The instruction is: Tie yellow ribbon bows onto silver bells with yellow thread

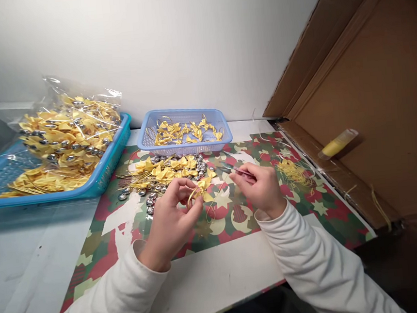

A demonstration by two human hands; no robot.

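Observation:
My left hand (173, 217) pinches a small yellow ribbon bow with a gold cord loop (198, 192) over the patterned mat (308, 211). My right hand (260, 187) grips small scissors (231, 168), whose blades point left toward the bow. Just beyond both hands lies a heap of yellow bows and gold cords (162, 172) mixed with small silver bells (150, 200).
A small lilac basket (186, 148) with bows stands at the back. On the left, a teal tray (112, 162) carries a clear bag of bows (69, 127). Gold cord scraps (293, 171) lie on the right. A cardboard box (378, 93) with a yellow tube (337, 144) flanks the right side.

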